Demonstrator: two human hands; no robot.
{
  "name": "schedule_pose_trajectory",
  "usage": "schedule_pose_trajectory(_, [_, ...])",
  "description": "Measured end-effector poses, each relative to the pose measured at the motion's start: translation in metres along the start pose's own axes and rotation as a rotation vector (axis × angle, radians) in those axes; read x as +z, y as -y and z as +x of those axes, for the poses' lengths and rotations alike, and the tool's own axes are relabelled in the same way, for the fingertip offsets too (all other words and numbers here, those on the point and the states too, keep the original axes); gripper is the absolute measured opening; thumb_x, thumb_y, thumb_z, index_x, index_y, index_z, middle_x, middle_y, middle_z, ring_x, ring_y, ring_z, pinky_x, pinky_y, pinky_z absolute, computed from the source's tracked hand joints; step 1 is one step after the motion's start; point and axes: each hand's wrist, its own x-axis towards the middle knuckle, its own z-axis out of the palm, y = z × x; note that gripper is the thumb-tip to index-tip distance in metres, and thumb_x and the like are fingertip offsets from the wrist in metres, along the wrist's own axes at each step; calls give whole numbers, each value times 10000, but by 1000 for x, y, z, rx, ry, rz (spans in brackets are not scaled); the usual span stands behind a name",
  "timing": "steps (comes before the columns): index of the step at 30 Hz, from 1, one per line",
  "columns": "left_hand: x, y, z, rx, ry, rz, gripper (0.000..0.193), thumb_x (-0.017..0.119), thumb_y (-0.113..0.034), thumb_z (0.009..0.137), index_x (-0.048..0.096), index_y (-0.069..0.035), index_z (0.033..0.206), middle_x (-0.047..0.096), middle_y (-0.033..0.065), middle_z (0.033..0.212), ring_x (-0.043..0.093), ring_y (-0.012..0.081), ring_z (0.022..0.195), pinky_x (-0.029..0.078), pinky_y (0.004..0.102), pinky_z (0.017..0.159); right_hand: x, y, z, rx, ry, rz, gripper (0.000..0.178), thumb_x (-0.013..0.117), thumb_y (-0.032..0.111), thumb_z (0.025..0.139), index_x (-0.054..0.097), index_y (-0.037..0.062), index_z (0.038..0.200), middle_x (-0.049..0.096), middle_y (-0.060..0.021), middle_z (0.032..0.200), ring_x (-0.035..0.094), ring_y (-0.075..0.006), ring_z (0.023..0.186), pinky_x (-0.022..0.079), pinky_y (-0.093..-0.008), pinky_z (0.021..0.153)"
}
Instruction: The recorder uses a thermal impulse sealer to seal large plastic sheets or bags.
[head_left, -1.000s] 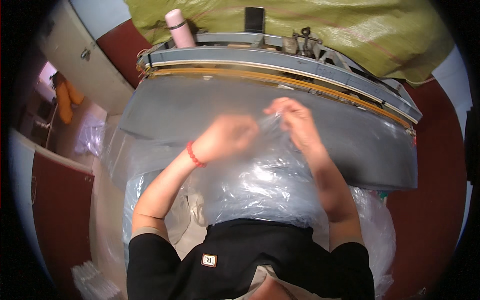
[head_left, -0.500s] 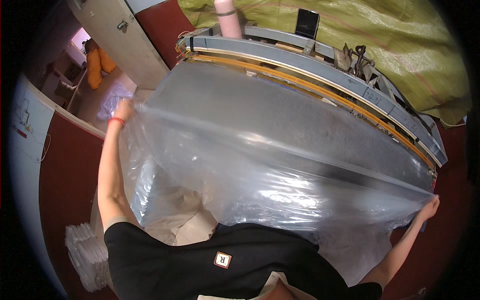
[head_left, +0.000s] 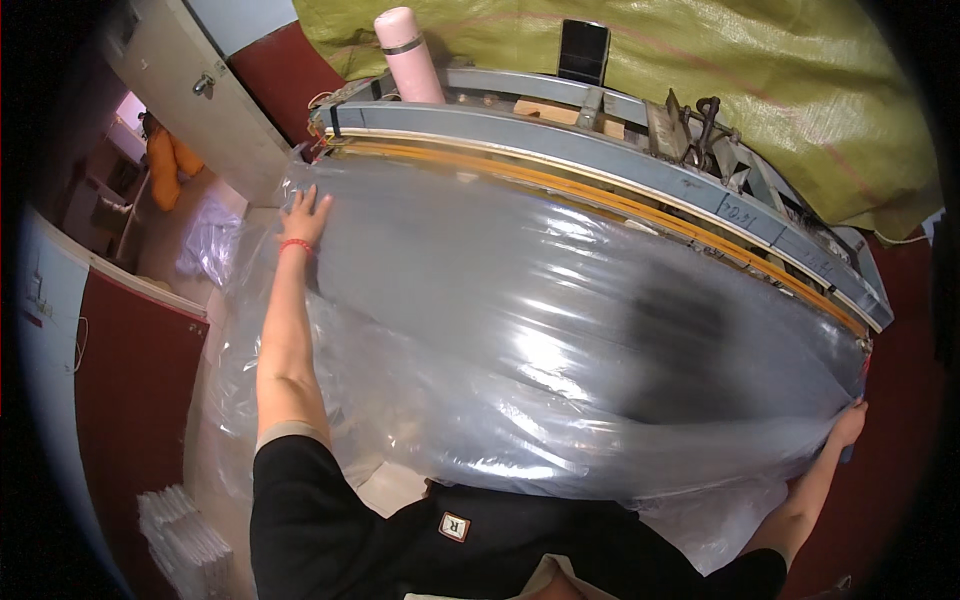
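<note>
A wide sheet of clear plastic film (head_left: 470, 290) lies over the grey work surface and drapes off its near side in shiny folds. My left hand (head_left: 303, 218), with a red band at its wrist, rests on the film near the surface's left end, fingers spread. At the far right end, my right hand (head_left: 850, 422) is closed on the film's edge, pulling it into creases. Just beyond the film runs a long grey metal bar machine (head_left: 600, 172) with orange strips along its near side.
On the machine's frame stand a pink bottle (head_left: 412, 60) and a dark phone (head_left: 583, 52). Metal clamps (head_left: 705, 130) sit at its right. A yellow-green woven sheet (head_left: 760, 70) hangs behind. Stacked clear plastic packs (head_left: 183, 540) lie on the floor at lower left, near a door (head_left: 200, 100).
My left hand has let go of the film's edge and moved right onto the sheet, fingers spreading. The raised film has come down flat over the surface. My right hand still grips its edge.
</note>
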Motion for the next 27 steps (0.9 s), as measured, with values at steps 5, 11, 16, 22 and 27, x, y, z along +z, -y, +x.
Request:
schedule_pose_trajectory(5, [-2, 38, 32, -6, -89, -78, 584, 402, -631, 727, 407, -313, 1217, 328, -16, 1314, 278, 300, 1211, 141, 620, 920, -1, 10, 1, -50, -39, 113, 340, 332, 323, 870, 496, 79, 1041, 561, -194, 949, 527, -391, 860, 412, -468, 697])
schedule_pose_trajectory(11, [2, -47, 6, 347, -550, -478, 301, 546, -235, 787, 577, 2, 969, 585, 158, 961, 558, 240, 891, 417, 317, 799, -4, 16, -2, -20, -121, 402, 376, 388, 373, 835, 575, 71, 959, 576, -176, 936, 546, -338, 882, 419, -405, 737])
schedule_pose_trajectory(16, [-2, -226, -139, 827, 68, -1094, 148, 547, -132, 809, 588, -18, 895, 563, 5, 796, 486, 64, 688, 397, 188, 629, 0, 36, -3, -59, -131, 837, 270, 527, 286, 794, 593, 27, 829, 593, -146, 761, 562, -216, 709, 428, -325, 681])
schedule_pose_trajectory(22, [-27, -413, -441, 1055, 1359, -887, 187, 526, -155, 820, 574, -19, 938, 592, 40, 857, 566, 97, 765, 458, 213, 613, 23, -9, 13, -86, -67, 1353, 224, 497, 199, 841, 528, 36, 691, 443, 40, 551, 386, -42, 498, 324, -199, 462])
schedule_pose_trajectory(27, [16, -474, -579, 1520, 977, -762, 261, 616, -205, 750, 590, 2, 909, 580, 53, 686, 527, 114, 621, 432, 244, 585, 5, 7, 4, -47, -98, 1321, 212, 514, 155, 815, 503, 16, 656, 436, 22, 537, 393, -67, 498, 344, -228, 474])
